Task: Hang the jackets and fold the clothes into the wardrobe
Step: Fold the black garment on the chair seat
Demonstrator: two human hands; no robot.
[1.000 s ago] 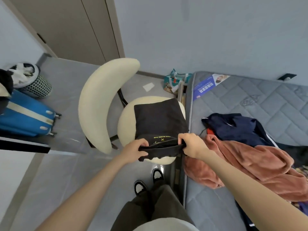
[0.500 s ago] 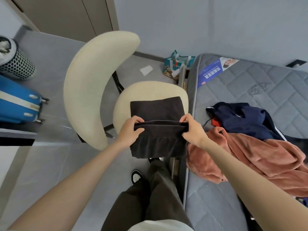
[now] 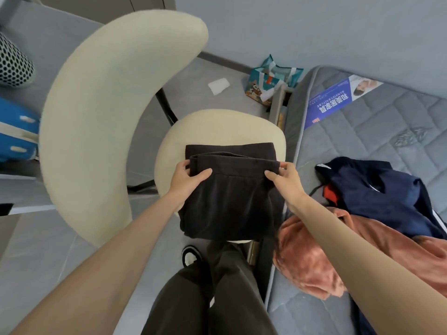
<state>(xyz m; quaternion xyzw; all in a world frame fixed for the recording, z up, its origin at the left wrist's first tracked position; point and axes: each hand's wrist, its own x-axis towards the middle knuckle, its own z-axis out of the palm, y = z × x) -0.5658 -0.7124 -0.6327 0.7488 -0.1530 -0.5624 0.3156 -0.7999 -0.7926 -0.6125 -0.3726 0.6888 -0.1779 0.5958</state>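
A bedroom in a home is indicated. At the right a bare quilted mattress (image 3: 387,122) is seen, with a navy garment (image 3: 377,189) and a rust fleece garment (image 3: 314,259) heaped on it. A cream upholstered chair (image 3: 101,112) is placed just beside it, with a folded black garment (image 3: 229,204) on its seat. At the left a blue suitcase (image 3: 14,131) is kept on the grey tiled floor (image 3: 36,262), and beige cupboard doors (image 3: 116,6) are seen at the far left.
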